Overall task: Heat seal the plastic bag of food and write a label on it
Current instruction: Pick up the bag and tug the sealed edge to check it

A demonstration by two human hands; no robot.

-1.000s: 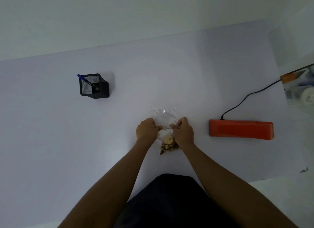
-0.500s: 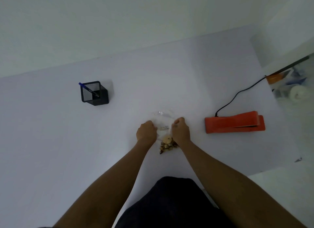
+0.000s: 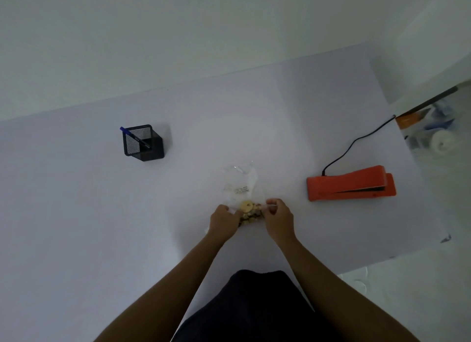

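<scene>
Pale table (image 3: 102,227), plain white wall (image 3: 178,35)

Two bare arms reach out from the bottom of the picture, and no sleeves cover them as far as they show. The left hand (image 3: 224,223) and the right hand (image 3: 279,218) have no gloves, and no rings, watch or bands can be seen on the hands or wrists. Between the arms, low in the picture, is a dark piece of clothing (image 3: 254,308), nearly black and plain, with a rounded top edge and no pattern on it.
</scene>
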